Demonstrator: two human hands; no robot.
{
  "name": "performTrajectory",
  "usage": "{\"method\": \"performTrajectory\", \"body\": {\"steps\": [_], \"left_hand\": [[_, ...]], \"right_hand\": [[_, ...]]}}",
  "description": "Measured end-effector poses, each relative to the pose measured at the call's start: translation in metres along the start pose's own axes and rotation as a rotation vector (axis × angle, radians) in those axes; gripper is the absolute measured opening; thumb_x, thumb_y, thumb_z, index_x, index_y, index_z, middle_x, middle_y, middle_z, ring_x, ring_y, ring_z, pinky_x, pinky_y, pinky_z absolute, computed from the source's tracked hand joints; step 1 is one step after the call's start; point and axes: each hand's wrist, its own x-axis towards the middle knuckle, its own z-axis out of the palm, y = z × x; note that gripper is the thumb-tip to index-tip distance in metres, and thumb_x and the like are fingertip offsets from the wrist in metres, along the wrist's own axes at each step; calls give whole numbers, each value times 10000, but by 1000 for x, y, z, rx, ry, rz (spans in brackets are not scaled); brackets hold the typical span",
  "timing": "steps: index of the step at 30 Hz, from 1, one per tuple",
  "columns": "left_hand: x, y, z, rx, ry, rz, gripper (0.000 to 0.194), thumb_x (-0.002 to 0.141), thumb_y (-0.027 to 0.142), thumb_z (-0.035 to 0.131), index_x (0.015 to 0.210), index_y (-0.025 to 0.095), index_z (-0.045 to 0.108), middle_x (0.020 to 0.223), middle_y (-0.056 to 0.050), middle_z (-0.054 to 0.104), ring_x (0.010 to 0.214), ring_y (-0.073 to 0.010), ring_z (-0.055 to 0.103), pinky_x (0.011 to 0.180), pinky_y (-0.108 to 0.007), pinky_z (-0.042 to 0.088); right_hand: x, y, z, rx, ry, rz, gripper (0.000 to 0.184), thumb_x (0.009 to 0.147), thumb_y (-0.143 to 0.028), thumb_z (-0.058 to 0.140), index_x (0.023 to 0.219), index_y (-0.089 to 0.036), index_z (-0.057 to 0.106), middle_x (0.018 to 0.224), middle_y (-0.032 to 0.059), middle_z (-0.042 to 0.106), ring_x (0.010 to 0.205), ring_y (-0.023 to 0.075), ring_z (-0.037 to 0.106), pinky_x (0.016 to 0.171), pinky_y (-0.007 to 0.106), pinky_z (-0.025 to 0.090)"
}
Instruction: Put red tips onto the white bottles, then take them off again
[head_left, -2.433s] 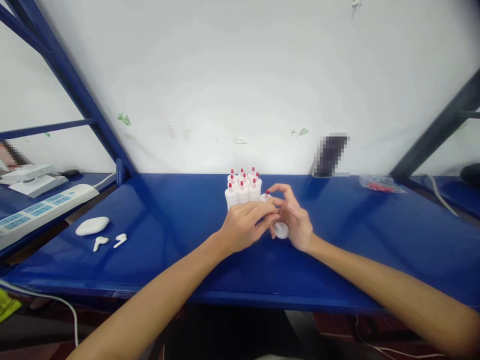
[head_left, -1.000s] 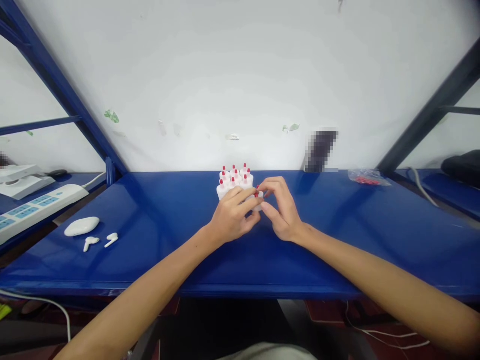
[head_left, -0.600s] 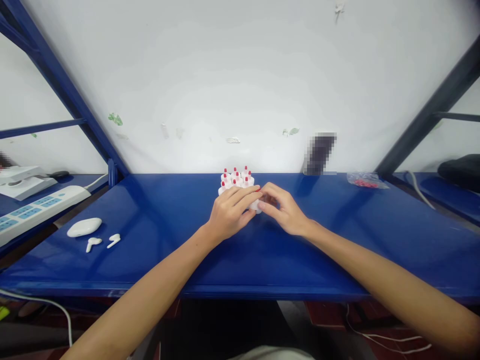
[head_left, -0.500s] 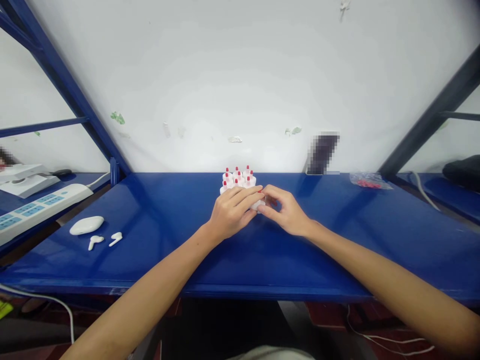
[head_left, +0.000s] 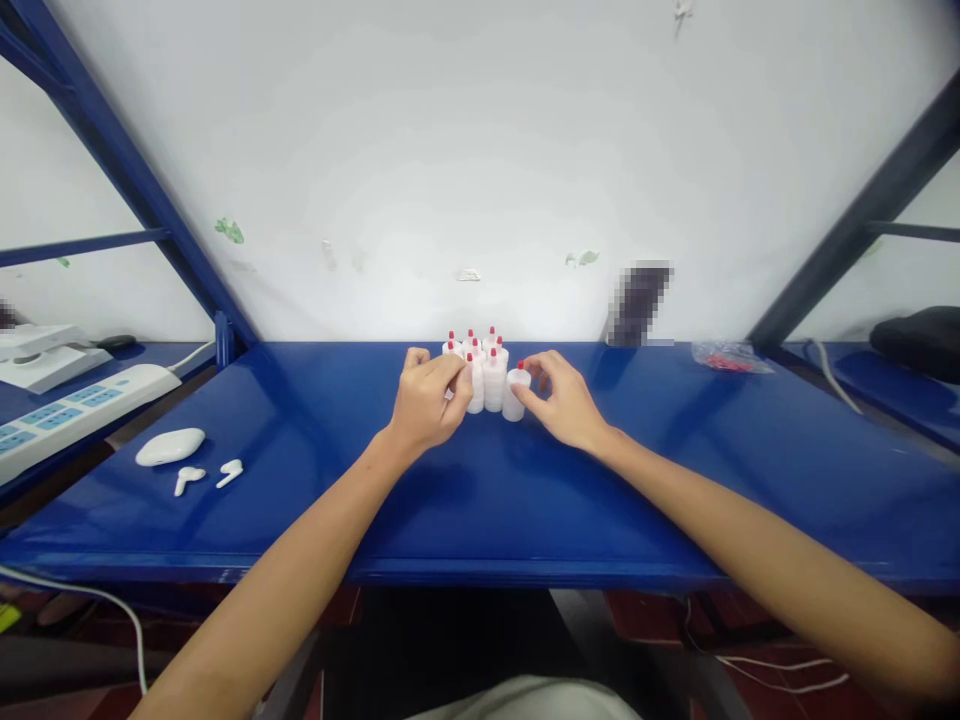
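Several white translucent squeeze bottles (head_left: 493, 386) with red tip caps stand upright in a tight cluster on the blue table (head_left: 480, 510). My right hand (head_left: 562, 400) has its thumb and fingers around one such bottle (head_left: 514, 405), upright at the cluster's right and slightly apart from it. This bottle's red cap (head_left: 520, 366) shows between the fingertips. Curled closed, my left hand (head_left: 429, 398) is at the cluster's front left, covering part of the bottles there. Whether its pinched fingers hold anything is hidden.
White earbuds (head_left: 231, 472) and their case (head_left: 171, 446) lie at left, near a power strip (head_left: 90, 400). A phone-like dark object (head_left: 637, 305), pixelated, leans on the wall. A clear bag of red pieces (head_left: 729, 358) lies back right. Blue frame bars (head_left: 825, 215) flank the table.
My left hand has drawn back leftward from the bottle in my right hand and curled its fingers. More of that bottle and of the cluster is visible. The view has shifted slightly.
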Motion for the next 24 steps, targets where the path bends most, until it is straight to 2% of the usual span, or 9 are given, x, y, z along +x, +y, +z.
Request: {"method": "performTrajectory", "body": {"steps": [4,7,11,15,18,24], "left_hand": [[-1,7,3,-82,-84,-18,290,956,271,390,680,188,427,612,31,472,543,-115,370,677,-329,319],[1,20,3,-235,-103,-84,315,976,303,369,686,189,412,634,19,462,581,-123,398,650,-313,326],[0,32,2,-501,-130,-184,343,983,340,403,679,184,413,601,35,390,545,-103,343,559,-275,296],[-6,34,3,-660,-197,-188,341,966,363,447,680,182,402,588,47,351,518,-86,287,513,-255,261],[-7,32,3,-636,-202,-143,320,944,381,459,693,184,428,602,37,387,535,-96,322,520,-257,285],[-5,24,6,-378,-236,-13,383,935,276,422,567,177,384,607,6,421,600,-126,404,615,-304,343]], "right_hand": [[-2,1,0,75,-41,-19,240,820,-318,629,1024,-222,548,981,47,598,775,194,562,697,354,472],[-3,0,2,147,-49,-47,282,794,-295,642,1046,-223,539,1058,60,607,833,199,586,691,342,502],[-4,-4,2,234,-130,-51,284,794,-290,643,1042,-221,524,983,32,616,776,169,599,660,317,522],[-6,-8,-3,323,-252,-103,297,794,-303,656,1028,-229,489,917,9,604,762,163,593,663,316,527],[-7,-10,-6,339,-298,-145,379,759,-297,695,1059,-238,470,902,-2,592,764,163,581,670,316,523],[-9,-12,-5,300,-368,-162,455,749,-318,711,1138,-244,488,983,23,613,788,179,580,676,328,512]]}}
